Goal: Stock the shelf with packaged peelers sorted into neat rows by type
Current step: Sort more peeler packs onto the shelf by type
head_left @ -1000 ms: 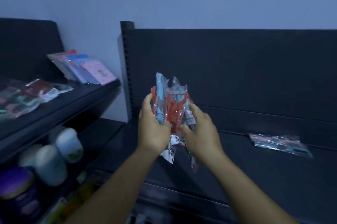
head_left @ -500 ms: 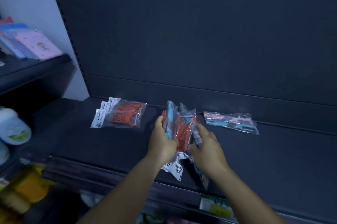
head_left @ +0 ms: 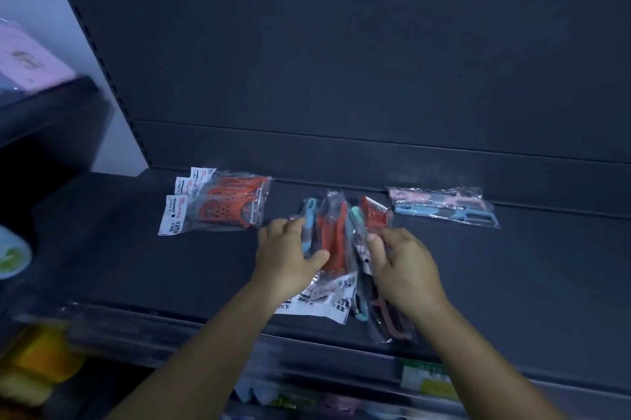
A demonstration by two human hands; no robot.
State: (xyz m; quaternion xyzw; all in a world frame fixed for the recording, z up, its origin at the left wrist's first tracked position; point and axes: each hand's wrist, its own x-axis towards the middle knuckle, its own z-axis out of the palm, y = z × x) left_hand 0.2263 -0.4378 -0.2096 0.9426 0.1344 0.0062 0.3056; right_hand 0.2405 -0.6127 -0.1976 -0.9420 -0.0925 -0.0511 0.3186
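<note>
While both hands hold it over the dark shelf (head_left: 512, 283), the bundle of peelers (head_left: 336, 248) fans out in clear crinkled bags: orange handles in the middle, pale blue and teal ones beside them, white printed labels hanging at the near end. The left hand (head_left: 290, 257) grips the bundle's left side, thumb curled across the orange pack; the right hand (head_left: 404, 266) pinches its right side with curled fingers. Left of the bundle, near the shelf's back panel, lies an overlapping stack of orange peeler packs (head_left: 222, 204), apart from the hands. Right of the bundle, against the back panel, lie pink and blue peeler packs (head_left: 444, 207). Bare shelf stretches right of the bundle to the front edge, and also left of it.
</note>
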